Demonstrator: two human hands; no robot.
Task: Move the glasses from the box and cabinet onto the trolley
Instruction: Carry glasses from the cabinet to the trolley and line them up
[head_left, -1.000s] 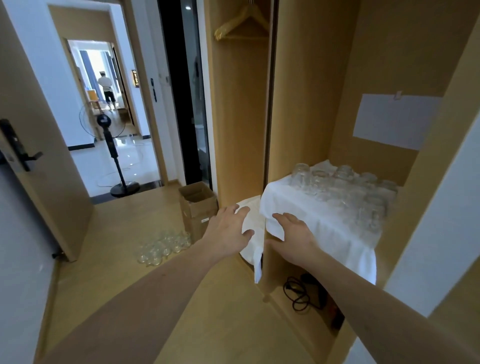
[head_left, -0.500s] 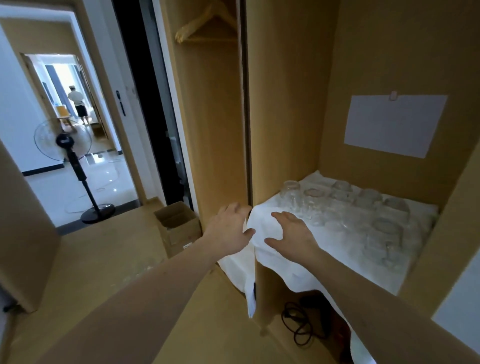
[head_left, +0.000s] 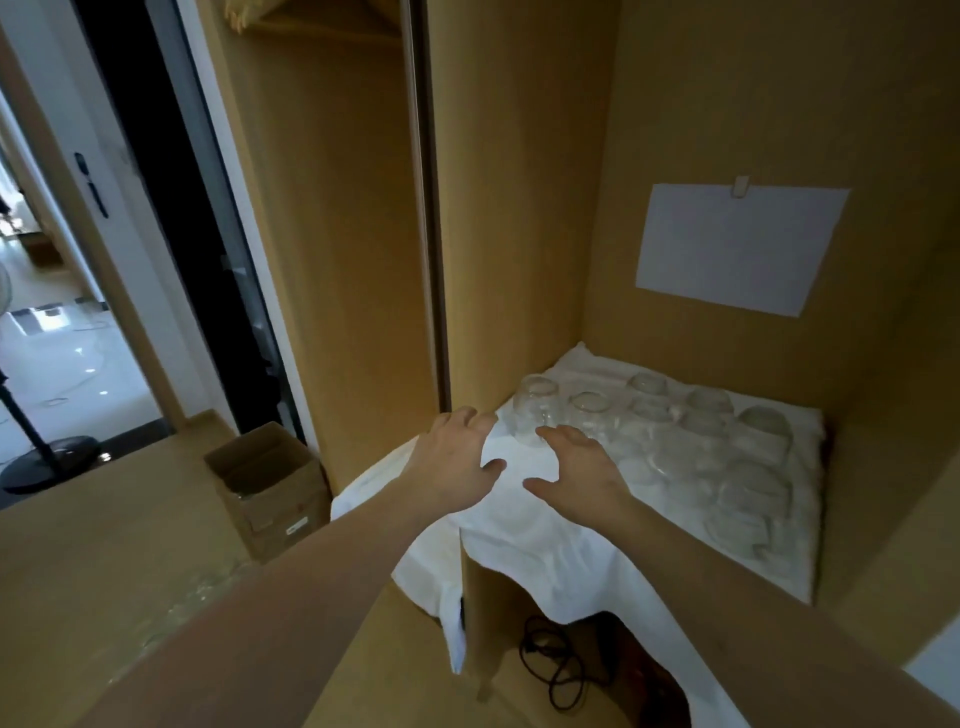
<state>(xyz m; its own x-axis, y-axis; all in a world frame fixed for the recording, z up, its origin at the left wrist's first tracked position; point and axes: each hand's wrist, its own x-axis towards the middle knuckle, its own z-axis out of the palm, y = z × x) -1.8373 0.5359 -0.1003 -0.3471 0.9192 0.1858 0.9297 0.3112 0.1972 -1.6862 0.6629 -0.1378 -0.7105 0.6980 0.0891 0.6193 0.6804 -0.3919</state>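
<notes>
Two bare hands reach out over the front left corner of the cabinet shelf (head_left: 857, 499), each grip spread wide and holding nothing. The left hand (head_left: 457, 462) hangs at the shelf's left edge, fingers splayed above the white cloth (head_left: 545, 540) where it spills over the side. The right hand (head_left: 584, 467) is just beside it, palm down, fingertips close to the nearest glass (head_left: 535, 410); whether they touch it cannot be told.

Past the hands, the clear glasses (head_left: 701, 447) stand in rows on the cloth, filling the shelf from its left edge to its right edge and back toward the rear wall. The cloth covers the whole shelf and droops over the front edge.

On the cabinet's back wall a white sheet of paper (head_left: 737, 244) is pinned above the glasses. Under the shelf a black cable (head_left: 550, 660) lies coiled. On the wooden floor to the left, an open cardboard box (head_left: 270, 483) sits against the cabinet side. At the far left, the dark base of a standing fan (head_left: 47, 457) shows in the doorway.
</notes>
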